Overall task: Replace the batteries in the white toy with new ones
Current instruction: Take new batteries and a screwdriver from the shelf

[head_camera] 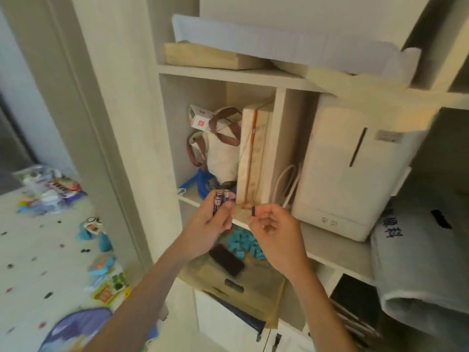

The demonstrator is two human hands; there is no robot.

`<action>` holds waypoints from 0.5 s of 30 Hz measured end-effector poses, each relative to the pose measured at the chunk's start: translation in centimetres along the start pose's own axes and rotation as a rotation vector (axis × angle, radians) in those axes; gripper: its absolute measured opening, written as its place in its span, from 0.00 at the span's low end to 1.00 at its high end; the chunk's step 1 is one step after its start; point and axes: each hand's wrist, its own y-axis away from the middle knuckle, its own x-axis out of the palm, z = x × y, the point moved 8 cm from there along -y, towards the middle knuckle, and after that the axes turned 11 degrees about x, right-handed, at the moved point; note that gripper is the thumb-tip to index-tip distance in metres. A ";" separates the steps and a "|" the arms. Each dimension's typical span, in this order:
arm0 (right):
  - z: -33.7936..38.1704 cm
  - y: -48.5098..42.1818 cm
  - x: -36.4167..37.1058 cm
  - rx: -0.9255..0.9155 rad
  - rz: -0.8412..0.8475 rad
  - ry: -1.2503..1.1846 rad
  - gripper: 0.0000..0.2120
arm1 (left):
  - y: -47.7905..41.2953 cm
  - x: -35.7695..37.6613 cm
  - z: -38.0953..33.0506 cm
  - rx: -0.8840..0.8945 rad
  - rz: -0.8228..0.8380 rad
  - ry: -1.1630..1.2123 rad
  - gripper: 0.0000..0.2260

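Observation:
My left hand (210,222) grips a small bunch of purple-and-silver batteries (220,199), their ends pointing up, in front of the shelf unit. Just to the right, my right hand (272,229) pinches a thin screwdriver (253,203) with a dark handle and a slim shaft that points upward. The two hands are close together at chest height, a short gap between them. A small white and blue toy (92,226) stands on the floor at the left; the picture is blurred and I cannot tell whether it is the task's toy.
A white shelf unit (337,252) stands ahead, holding a cloth bag (220,153), upright boards (253,153) and a white appliance (340,168). Below the hands lie blue pieces (245,243) and a black device (227,259) on a box. Toys and wrappers (54,191) litter the floor at left.

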 end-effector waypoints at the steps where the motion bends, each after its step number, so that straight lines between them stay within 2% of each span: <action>1: 1.2 -0.2 2.5 -0.026 0.043 -0.020 0.11 | 1.1 -3.0 -0.3 0.002 -0.056 -0.036 0.10; 3: 3.7 -0.3 8.0 -0.072 0.142 -0.042 0.10 | 3.9 -9.1 -0.9 0.003 -0.157 -0.099 0.12; 5: 6.1 0.0 14.1 -0.097 0.246 -0.073 0.09 | 7.4 -15.4 -1.5 -0.027 -0.268 -0.168 0.08; 8: 10.0 1.6 23.9 -0.176 0.388 -0.102 0.13 | 13.2 -24.4 -3.5 -0.045 -0.419 -0.281 0.09; 15: 18.5 8.0 47.8 -0.259 0.687 -0.118 0.14 | 30.0 -46.5 -8.8 -0.109 -0.762 -0.486 0.09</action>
